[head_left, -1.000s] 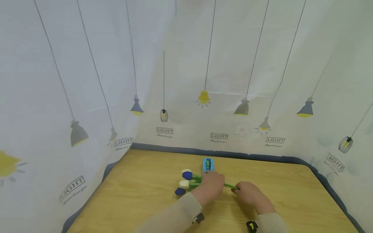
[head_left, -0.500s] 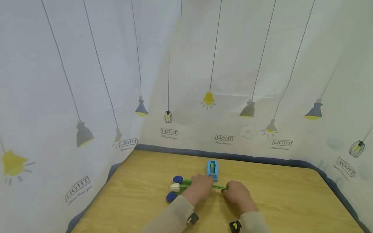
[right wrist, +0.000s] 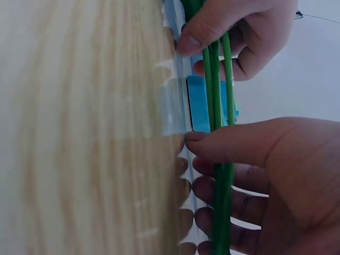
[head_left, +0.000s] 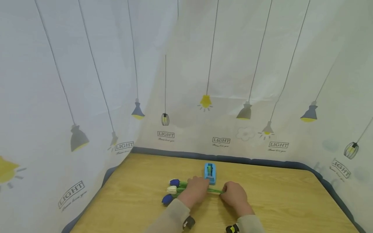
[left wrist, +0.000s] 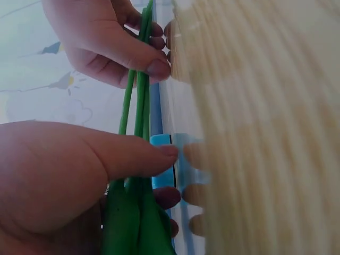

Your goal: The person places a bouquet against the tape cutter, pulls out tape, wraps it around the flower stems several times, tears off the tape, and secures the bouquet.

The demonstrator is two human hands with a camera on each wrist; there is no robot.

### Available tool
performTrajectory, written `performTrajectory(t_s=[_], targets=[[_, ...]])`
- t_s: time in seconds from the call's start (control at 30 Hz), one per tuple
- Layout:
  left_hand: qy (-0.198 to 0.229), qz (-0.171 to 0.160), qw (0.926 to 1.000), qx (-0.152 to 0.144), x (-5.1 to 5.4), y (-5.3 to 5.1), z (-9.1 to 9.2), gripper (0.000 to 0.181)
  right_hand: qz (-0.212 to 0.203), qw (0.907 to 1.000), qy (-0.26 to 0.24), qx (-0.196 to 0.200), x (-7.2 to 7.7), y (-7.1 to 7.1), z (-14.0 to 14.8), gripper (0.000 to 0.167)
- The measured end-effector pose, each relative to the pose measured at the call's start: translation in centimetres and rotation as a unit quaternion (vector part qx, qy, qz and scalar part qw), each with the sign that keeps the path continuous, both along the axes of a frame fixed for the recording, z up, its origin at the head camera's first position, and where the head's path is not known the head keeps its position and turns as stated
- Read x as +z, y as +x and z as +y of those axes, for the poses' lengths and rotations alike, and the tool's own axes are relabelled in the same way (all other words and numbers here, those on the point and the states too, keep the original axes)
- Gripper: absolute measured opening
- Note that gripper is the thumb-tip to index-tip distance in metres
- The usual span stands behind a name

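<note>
A small bunch of artificial tulips (head_left: pixel 172 190) lies across the table, with blue and white heads to the left. My left hand (head_left: pixel 196 190) holds the bunch where the leaves meet the stems; in the left wrist view its thumb crosses over the green stems (left wrist: pixel 141 109). Further right, my right hand (head_left: pixel 234 195) grips the stems near their ends. Thumb and curled fingers of that right hand (right wrist: pixel 297 170) close round them in the right wrist view. A short stretch of bare stem shows between the hands. The stem tips are hidden in the head view.
Just beyond the hands stands a blue tape dispenser (head_left: pixel 210 173), close to the left fingers. The wooden table (head_left: pixel 279 197) is bordered by a white cloth (head_left: pixel 186 81) printed with lamps. Black wrist cameras are strapped below both sleeves.
Both hands have shifted left with the tulips, away from the dispenser. The bunch has turned: two blue heads now flank a white one, where two white and two blue showed before.
</note>
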State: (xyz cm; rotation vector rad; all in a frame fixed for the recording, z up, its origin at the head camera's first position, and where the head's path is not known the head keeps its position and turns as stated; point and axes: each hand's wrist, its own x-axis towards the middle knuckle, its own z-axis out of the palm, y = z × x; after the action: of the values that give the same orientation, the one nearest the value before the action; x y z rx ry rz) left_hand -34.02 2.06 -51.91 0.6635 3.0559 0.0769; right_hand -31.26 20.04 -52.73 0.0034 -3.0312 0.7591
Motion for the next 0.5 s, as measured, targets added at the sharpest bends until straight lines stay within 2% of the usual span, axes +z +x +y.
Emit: performTrajectory(t_s=[0.17,0.27,0.5], targets=[[-0.004,0.016,0.9999,0.002,0.1,0.2,-0.3,0.02,0.003,1.0,0.002,0.003,0.4,0.0,0.3,0.015],[0.008,0.014,0.9999,-0.001,0.5,0.3,-0.5,0.02,0.001,1.0,0.0,0.006,0.6,0.0,0.4,0.018],[0.048,-0.028,0.9981,-0.026,0.8,0.1,-1.2,0.023,-0.005,0.9999,0.003,0.01,0.8,0.1,0.6,0.025]])
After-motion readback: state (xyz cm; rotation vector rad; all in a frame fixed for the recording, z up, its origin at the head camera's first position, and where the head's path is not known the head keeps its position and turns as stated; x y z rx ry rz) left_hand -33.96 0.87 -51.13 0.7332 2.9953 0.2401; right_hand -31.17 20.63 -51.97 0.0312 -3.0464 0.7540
